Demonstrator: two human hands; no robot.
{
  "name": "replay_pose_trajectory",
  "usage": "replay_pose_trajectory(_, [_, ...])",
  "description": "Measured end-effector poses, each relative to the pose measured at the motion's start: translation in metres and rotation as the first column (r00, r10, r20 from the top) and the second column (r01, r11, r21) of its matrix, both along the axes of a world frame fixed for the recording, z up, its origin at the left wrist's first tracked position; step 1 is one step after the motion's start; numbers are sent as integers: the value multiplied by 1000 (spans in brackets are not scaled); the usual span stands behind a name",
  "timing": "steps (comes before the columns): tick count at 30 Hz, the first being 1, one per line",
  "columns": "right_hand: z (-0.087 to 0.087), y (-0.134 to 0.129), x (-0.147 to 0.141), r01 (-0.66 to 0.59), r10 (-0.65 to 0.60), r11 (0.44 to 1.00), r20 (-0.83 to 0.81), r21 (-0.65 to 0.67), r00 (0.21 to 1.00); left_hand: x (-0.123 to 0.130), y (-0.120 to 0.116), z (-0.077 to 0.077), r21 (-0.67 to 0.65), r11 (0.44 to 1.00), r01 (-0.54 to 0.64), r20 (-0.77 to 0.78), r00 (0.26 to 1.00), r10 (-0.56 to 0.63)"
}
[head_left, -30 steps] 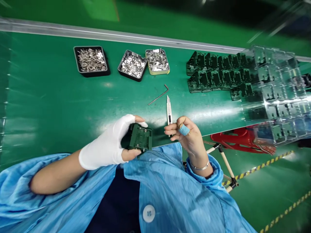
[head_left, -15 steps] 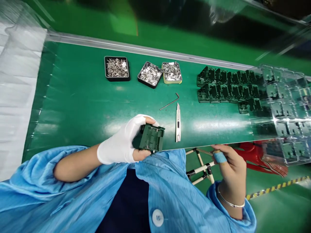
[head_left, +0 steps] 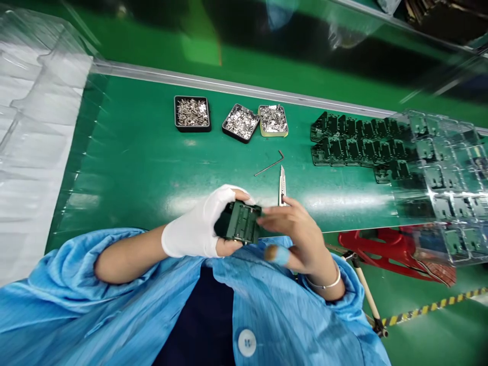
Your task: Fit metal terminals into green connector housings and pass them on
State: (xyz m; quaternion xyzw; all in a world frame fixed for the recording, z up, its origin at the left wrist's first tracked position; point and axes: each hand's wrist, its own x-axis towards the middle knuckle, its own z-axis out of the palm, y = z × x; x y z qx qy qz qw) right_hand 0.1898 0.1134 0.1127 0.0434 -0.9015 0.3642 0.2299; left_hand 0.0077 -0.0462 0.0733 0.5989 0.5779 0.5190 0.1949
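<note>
My left hand point(head_left: 206, 223), in a white fingerless glove, grips a dark green plastic housing point(head_left: 244, 222) between thumb and fingers near the table's front edge. Metal pieces show in the housing's slots. Close to the housing's right side is my right hand point(head_left: 297, 231), slightly blurred, its fingers apart and a blue wrap on the thumb. Whether its fingertips touch the housing is hard to tell. Partly behind that hand lies a white utility knife point(head_left: 282, 185). A hex key point(head_left: 269, 163) rests on the table above the knife.
Three small trays of metal parts, one black point(head_left: 192, 114), another black point(head_left: 241, 123) and one yellowish point(head_left: 273, 121), stand toward the back. Rows of green housings point(head_left: 354, 140) sit at the right, beside clear plastic trays point(head_left: 444, 178). A red stool point(head_left: 381, 249) is below the table edge.
My right hand has moved left from beyond the table edge to the housing, and its fingers have spread. My left hand still holds the housing. The view has shifted slightly.
</note>
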Motion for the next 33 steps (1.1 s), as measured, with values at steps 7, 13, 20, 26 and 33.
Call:
replay_pose_trajectory(7, [-12,-1,12,289,-278,881,84,-375,957,1,0,3,72,997,-4,-27,1000,6])
replay_pose_trajectory(13, [-29,-8,3,177,-131,935,166,-306,977,0,-1,2,84,996,-11,2,1000,11])
replay_pose_trajectory(20, [-29,-13,1,140,-88,958,208,-251,974,0,0,3,117,993,-23,31,999,20])
replay_pose_trajectory(26, [-26,-16,0,161,-104,958,237,-237,966,0,0,4,84,996,-34,42,999,30])
replay_pose_trajectory(33, [-29,-18,-1,173,-104,947,250,-272,963,0,0,3,76,996,-46,29,999,44])
